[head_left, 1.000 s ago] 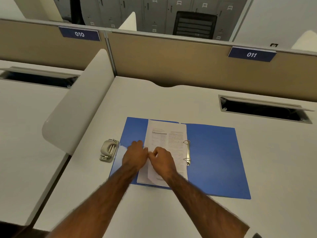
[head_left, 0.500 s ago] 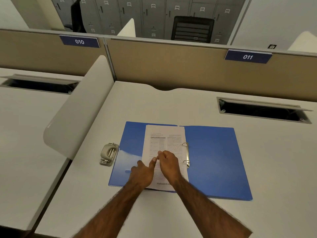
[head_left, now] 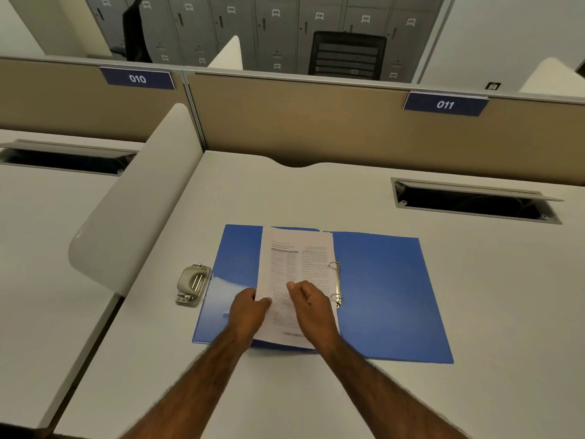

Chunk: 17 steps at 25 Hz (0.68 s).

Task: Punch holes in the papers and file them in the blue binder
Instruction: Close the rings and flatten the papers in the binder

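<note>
The blue binder [head_left: 386, 296] lies open and flat on the white desk. Printed papers [head_left: 297, 258] rest on its left half, their right edge at the two metal rings [head_left: 337, 285]. My left hand [head_left: 248, 312] pinches the papers' left edge, thumb on top of the sheet. My right hand [head_left: 311, 307] rests on the papers just left of the rings, fingers curled; whether it holds a sheet is unclear. A grey hole punch [head_left: 192, 285] sits on the desk just left of the binder.
A white curved divider [head_left: 136, 198] rises at the desk's left edge. A beige partition [head_left: 316, 122] closes the back. An open cable slot [head_left: 474, 202] is sunk in the desk at the back right. Bare desk surface [head_left: 285, 391] lies in front of the binder.
Both hands slid toward me down the papers. The left hand shifted from the binder's cover onto the papers' left edge. The sheets now lie flatter.
</note>
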Motion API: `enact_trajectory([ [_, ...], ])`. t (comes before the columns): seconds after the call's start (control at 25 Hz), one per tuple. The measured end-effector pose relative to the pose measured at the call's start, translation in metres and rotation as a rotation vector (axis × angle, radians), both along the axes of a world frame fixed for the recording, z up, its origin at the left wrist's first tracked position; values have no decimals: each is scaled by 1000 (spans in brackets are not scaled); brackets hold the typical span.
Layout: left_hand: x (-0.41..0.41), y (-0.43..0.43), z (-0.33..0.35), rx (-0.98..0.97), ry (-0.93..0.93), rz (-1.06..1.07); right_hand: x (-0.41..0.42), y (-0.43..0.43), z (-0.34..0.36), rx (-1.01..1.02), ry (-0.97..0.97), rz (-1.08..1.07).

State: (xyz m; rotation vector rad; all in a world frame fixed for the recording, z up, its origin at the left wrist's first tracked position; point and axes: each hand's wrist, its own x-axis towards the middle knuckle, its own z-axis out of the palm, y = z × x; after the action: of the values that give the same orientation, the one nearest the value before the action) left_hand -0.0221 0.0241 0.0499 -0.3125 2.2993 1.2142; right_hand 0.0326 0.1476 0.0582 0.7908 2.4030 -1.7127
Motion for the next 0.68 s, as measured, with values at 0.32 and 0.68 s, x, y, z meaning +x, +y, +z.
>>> enact_trajectory([
  [0.32, 21, 69, 78, 91, 322, -300, -40, 48, 84, -168, -208, -84],
  [0.68, 33, 106, 46, 497, 229, -355, -13, 133, 97, -84, -204, -273],
])
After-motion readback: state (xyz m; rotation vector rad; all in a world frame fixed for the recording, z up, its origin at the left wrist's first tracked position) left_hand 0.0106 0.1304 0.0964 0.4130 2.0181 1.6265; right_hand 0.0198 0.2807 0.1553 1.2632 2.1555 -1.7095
